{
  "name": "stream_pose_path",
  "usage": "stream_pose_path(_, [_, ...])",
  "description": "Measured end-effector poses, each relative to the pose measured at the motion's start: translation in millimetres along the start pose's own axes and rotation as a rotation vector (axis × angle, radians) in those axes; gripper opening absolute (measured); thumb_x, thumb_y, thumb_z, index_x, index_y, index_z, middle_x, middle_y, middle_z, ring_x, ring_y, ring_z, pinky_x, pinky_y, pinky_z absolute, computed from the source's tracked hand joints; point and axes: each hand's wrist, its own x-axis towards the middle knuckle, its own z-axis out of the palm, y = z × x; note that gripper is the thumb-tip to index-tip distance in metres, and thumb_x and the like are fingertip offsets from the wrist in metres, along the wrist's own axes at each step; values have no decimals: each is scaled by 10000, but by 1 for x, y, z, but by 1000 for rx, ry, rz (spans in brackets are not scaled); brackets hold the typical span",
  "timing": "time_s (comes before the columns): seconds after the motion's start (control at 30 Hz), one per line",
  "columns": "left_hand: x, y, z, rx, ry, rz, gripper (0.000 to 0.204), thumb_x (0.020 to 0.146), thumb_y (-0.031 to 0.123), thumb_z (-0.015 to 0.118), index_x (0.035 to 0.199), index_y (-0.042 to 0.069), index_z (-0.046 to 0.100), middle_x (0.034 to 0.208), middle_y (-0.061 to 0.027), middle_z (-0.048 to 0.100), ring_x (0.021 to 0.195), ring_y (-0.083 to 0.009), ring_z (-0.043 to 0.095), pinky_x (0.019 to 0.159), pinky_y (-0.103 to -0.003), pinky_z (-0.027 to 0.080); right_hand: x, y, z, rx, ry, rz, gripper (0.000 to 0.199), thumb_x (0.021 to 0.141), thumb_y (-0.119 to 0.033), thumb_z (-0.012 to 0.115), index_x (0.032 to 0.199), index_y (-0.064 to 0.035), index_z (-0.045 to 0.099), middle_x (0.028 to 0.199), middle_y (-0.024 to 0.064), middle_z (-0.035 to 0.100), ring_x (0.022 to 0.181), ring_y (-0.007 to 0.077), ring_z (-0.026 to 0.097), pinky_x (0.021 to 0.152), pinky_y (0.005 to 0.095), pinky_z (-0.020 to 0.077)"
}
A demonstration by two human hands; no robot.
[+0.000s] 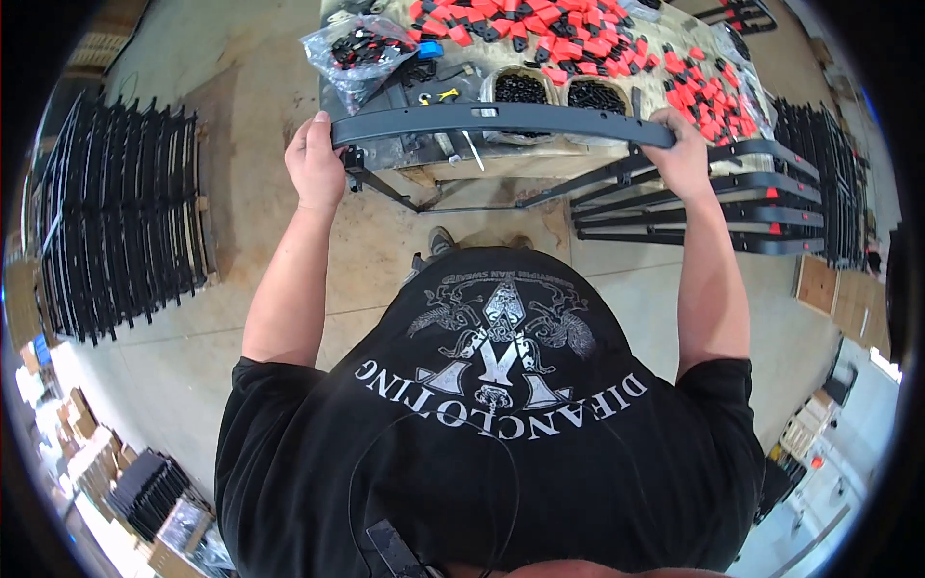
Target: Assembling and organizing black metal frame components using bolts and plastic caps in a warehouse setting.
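Note:
Both my hands hold a black metal frame (549,119) at the front edge of the workbench. My left hand (316,166) is wrapped round the left end of its upper bar. At the right end, my right hand (682,156) has its fingers closed over the bar, thumb toward me. The bar has small holes and a slot along its face. Thinner black tubes run down beneath it. Just behind the bar are two tubs of small black parts (520,90) (595,95). A clear plastic bag (358,56) of red and black pieces lies beyond my left hand.
Red and black plastic pieces (578,39) are heaped across the workbench, with another pile (708,96) at its right. Several black frames (732,207) with red pieces stand beside my right arm. Stacked black frames rise at far left (125,222) and far right (838,183).

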Motion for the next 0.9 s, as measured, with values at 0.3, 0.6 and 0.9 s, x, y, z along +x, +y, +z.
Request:
stream_pose_path(0.3, [32,-32,5,-97,0,75,347,1032,276,563,1038,-57,663,846,-41,633,705,-105,592,601,-236,511,47,23,19,-130,106,4,300,782,-100,736,1074,-78,670,920,126,700,881,276,694,814,362,533])
stream_pose_path(0.6, [35,-38,-12,-30,-47,131,302,1046,265,511,945,4,623,777,-36,610,653,-107,568,641,-252,477,42,28,-17,418,-160,-73,547,769,-177,846,1263,-59,642,1103,94,679,1050,218,649,927,335,499])
stream_pose_path(0.9, [-42,-140,-64,557,573,-97,419,1009,341,576,1163,-47,610,961,-134,671,836,-173,624,736,-316,522,61,195,44,586,-114,274,398,874,-209,744,1218,-22,677,999,95,729,876,196,682,803,329,542])
